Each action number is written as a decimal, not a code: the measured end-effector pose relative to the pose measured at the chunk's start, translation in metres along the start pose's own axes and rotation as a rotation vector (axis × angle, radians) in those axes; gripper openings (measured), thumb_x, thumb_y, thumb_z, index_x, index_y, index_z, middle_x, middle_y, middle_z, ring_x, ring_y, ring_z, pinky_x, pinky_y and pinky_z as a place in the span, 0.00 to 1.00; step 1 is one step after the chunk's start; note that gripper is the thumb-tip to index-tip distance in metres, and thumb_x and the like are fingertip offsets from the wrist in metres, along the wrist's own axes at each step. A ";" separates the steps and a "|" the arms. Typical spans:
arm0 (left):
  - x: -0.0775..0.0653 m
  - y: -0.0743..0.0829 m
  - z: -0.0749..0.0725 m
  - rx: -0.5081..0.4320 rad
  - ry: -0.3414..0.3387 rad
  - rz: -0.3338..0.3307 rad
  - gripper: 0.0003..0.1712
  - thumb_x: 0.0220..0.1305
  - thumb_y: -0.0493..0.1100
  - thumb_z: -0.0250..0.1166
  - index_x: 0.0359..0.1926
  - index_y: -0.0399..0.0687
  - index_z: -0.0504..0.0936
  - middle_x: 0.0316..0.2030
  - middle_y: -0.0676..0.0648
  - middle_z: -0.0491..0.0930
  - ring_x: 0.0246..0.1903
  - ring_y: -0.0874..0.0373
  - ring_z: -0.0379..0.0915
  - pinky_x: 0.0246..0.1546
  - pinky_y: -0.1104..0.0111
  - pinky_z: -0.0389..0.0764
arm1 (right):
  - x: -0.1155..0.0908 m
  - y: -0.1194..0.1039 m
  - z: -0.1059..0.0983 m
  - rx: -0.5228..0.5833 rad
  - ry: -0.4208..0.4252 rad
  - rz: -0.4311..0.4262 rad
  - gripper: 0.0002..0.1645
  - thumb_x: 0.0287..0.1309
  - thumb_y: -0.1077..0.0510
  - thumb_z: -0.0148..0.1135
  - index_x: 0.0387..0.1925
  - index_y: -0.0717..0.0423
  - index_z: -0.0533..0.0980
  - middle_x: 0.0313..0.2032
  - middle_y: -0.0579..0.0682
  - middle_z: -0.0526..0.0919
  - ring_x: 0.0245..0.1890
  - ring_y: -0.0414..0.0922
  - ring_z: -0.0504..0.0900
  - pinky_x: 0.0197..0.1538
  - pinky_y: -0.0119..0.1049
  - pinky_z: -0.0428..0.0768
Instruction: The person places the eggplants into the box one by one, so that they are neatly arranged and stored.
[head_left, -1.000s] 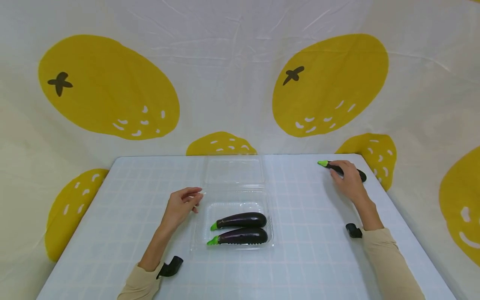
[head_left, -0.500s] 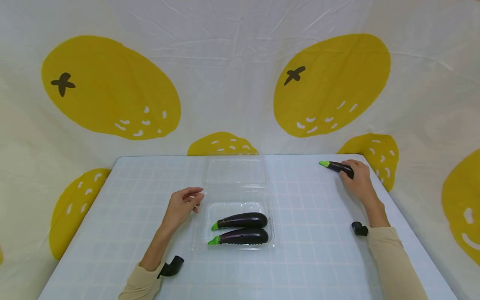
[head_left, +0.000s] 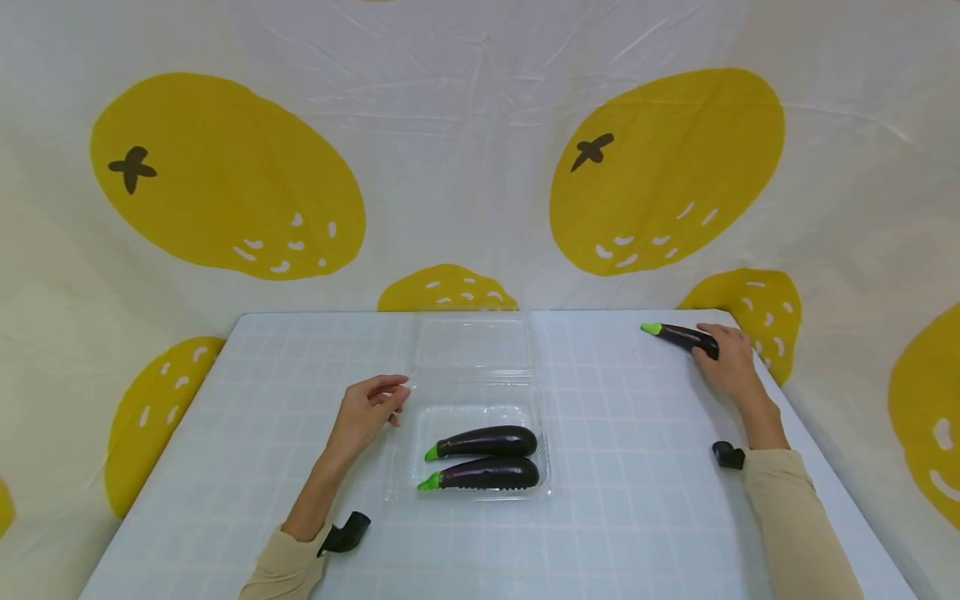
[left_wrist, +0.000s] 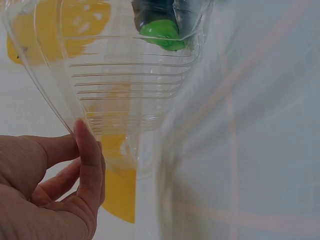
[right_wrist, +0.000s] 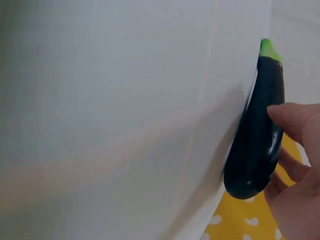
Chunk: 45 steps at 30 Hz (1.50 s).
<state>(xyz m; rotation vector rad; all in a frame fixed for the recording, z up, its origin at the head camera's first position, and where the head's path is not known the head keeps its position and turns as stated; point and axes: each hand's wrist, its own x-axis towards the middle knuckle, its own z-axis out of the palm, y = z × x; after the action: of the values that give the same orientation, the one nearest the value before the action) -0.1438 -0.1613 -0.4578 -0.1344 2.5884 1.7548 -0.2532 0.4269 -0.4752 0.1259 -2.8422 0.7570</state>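
At the far right corner of the table my right hand (head_left: 731, 362) holds a small dark eggplant (head_left: 678, 336) by its thick end, the green stem pointing left. In the right wrist view the thumb (right_wrist: 290, 117) lies against the side of that eggplant (right_wrist: 255, 135), and the other fingers are partly hidden behind it. My left hand (head_left: 367, 412) pinches the left rim of a clear plastic clamshell container (left_wrist: 130, 85) between thumb and forefinger. Two more eggplants, an upper one (head_left: 487, 440) and a lower one (head_left: 491, 473), lie side by side in the container's base.
The container's clear lid (head_left: 472, 343) lies folded back toward the table's far edge. A pale checked cloth covers the table (head_left: 615, 517). Behind it hangs a white curtain (head_left: 457, 167) printed with yellow fruit. Both wrists wear a black camera mount.
My right hand has shifted right along the eggplant, from over its middle toward its thick end, uncovering more of the stem side. My left hand stays at the container's rim.
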 end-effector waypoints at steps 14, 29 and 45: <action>0.002 0.001 0.002 -0.011 -0.011 0.018 0.19 0.71 0.41 0.68 0.58 0.36 0.83 0.44 0.38 0.84 0.26 0.52 0.79 0.31 0.69 0.84 | -0.002 0.004 -0.005 0.005 -0.044 0.017 0.29 0.68 0.67 0.60 0.67 0.71 0.66 0.63 0.81 0.62 0.63 0.76 0.59 0.66 0.75 0.57; 0.001 -0.001 0.002 -0.006 -0.003 0.008 0.19 0.71 0.41 0.68 0.58 0.36 0.83 0.44 0.38 0.84 0.25 0.52 0.79 0.31 0.69 0.84 | -0.011 -0.006 -0.007 -0.022 -0.061 -0.014 0.29 0.68 0.64 0.65 0.66 0.71 0.68 0.59 0.77 0.67 0.56 0.72 0.68 0.61 0.73 0.64; 0.001 -0.001 0.001 -0.010 0.007 -0.009 0.19 0.72 0.41 0.67 0.59 0.37 0.82 0.45 0.37 0.84 0.27 0.52 0.79 0.31 0.74 0.82 | -0.023 -0.032 -0.007 -0.039 -0.073 -0.020 0.31 0.70 0.60 0.65 0.68 0.69 0.67 0.61 0.74 0.68 0.58 0.70 0.68 0.63 0.72 0.65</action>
<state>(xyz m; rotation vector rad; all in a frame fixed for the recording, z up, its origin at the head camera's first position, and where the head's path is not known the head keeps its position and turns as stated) -0.1444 -0.1608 -0.4596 -0.1519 2.5802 1.7674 -0.2252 0.4037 -0.4589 0.1791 -2.9186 0.7067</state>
